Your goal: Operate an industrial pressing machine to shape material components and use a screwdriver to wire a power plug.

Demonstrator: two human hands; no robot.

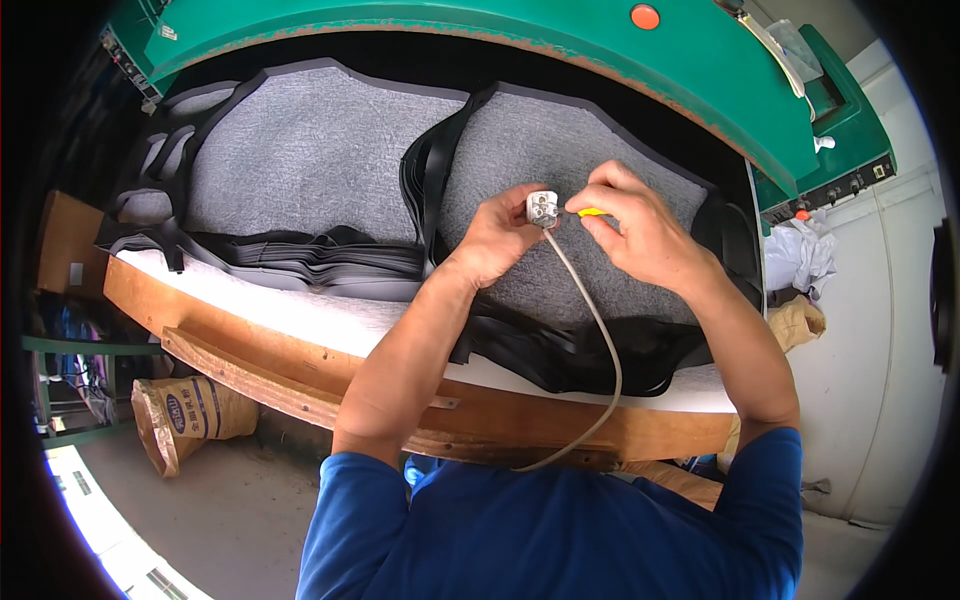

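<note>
My left hand (497, 238) grips a small white electrical plug (541, 204) between thumb and fingers. Its face is turned up, and metal parts seem to show inside it. From its lower side a pale grey cable (598, 315) runs down in a curve over the table edge toward my body. In my right hand (640, 222), pinched between thumb and fingers, is a thin screwdriver with a yellow handle (591, 211). The screwdriver's tip points at the plug's right side; whether it touches, I cannot tell. Both hands are above a grey fabric piece (500, 150) with black edging.
A second stack of grey and black fabric pieces (300, 140) lies to the left. A green machine beam (480, 25) with an orange-red button (645, 16) spans the far side. The wooden table edge (260, 365) runs in front of me. A brown paper sack (190, 415) lies on the floor.
</note>
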